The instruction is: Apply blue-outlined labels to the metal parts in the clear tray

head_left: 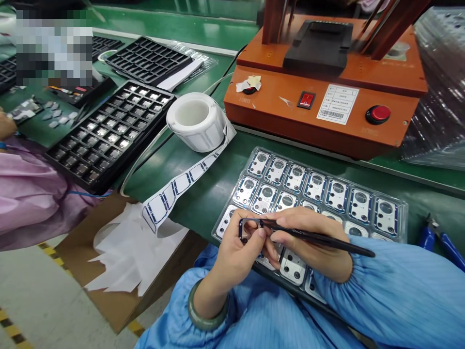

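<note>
My left hand [234,254] pinches a small flat part with a dark, thin frame edge [240,228] between thumb and fingers, above the clear plastic tray [402,213]. My right hand [314,232] is closed around black tweezers [330,239], whose tip meets the part's upper edge by my left thumb. Whether the tip grips anything is too small to tell. Beneath both hands, the tray holds rows of silver plates [337,195] with round windows and blue edges. My hands and sleeves hide some of them.
A roll of white label tape [198,138] trails a strip with blue-black frames toward a cardboard box [140,310] of white paper scraps. An orange machine [327,133] stands behind the tray. Blue-handled cutters [426,237] lie right. Black trays [98,182] and a co-worker's pink sleeve [32,194] are left.
</note>
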The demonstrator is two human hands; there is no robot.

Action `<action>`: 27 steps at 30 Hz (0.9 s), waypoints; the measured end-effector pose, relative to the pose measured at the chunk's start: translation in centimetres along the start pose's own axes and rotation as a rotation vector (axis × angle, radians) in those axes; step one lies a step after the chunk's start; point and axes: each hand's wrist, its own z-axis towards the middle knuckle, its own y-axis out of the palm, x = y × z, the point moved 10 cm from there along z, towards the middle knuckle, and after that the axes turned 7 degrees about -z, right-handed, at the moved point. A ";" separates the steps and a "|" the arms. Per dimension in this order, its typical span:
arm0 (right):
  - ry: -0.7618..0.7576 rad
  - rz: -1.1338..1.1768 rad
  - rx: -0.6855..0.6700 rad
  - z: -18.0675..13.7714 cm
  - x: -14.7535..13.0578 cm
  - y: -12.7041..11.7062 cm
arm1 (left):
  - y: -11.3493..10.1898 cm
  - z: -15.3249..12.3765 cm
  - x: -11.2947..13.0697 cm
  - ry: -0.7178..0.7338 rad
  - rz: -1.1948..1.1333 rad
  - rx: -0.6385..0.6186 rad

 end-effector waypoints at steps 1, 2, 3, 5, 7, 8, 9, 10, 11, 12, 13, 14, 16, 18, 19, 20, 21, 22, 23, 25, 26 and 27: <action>0.004 0.002 0.003 0.0 0.1 0.0 | 0.0 0.0 0.0 0.002 0.004 0.006; 0.013 0.006 0.006 -0.1 0.2 0.1 | -0.1 0.0 0.1 0.006 0.006 0.010; 0.021 0.014 0.010 -0.1 0.3 0.1 | -0.1 0.0 0.1 0.010 0.008 0.012; 0.035 0.043 0.029 -0.2 0.4 0.1 | -0.1 0.0 0.1 0.011 0.017 0.016; 0.058 0.064 0.045 -0.3 0.7 0.1 | -0.1 0.0 0.2 0.013 0.028 0.021; 0.071 0.065 0.046 -0.4 0.8 0.1 | -0.1 0.0 0.2 0.015 0.035 0.025; 0.082 0.061 0.045 -0.4 0.9 0.1 | -0.1 0.0 0.2 0.013 0.041 0.028; 0.093 0.054 0.038 -0.4 1.1 0.2 | -0.1 0.0 0.3 0.013 0.044 0.032; 0.098 0.049 0.032 -0.4 1.2 0.3 | -0.1 0.0 0.3 0.012 0.046 0.034; 0.098 0.048 0.030 -0.4 1.2 0.3 | -0.1 0.0 0.3 0.009 0.048 0.034; 0.099 0.048 0.030 -0.4 1.2 0.3 | -0.1 0.1 0.3 0.005 0.047 0.032; 0.099 0.047 0.031 -0.4 1.2 0.3 | -0.1 0.1 0.3 -0.002 0.046 0.029; 0.104 0.042 0.032 -0.4 1.2 0.3 | -0.1 0.1 0.2 -0.009 0.036 0.026; 0.113 0.034 0.032 -0.4 1.3 0.4 | -0.1 0.1 0.1 -0.014 0.025 0.025; 0.110 0.035 0.028 -0.4 1.2 0.4 | -0.1 0.1 0.1 -0.009 0.017 0.020; 0.104 0.043 0.023 -0.3 1.2 0.5 | 0.0 0.1 0.1 -0.003 0.009 0.012; 0.098 0.057 0.014 -0.3 1.1 0.6 | 0.1 0.1 0.1 0.004 0.002 0.003; 0.093 0.072 0.007 -0.3 1.1 0.7 | 0.2 0.1 0.2 0.010 -0.003 -0.004; 0.090 0.085 0.004 -0.4 1.1 0.8 | 0.2 0.1 0.2 0.014 -0.006 -0.009; 0.101 0.083 0.015 -0.4 1.2 0.7 | 0.2 0.1 0.2 0.017 -0.006 -0.013; 0.106 0.075 0.026 -0.4 1.3 0.6 | 0.2 0.1 0.2 0.018 -0.005 -0.015; 0.110 0.072 0.033 -0.4 1.3 0.5 | 0.3 0.1 0.2 0.022 -0.006 -0.019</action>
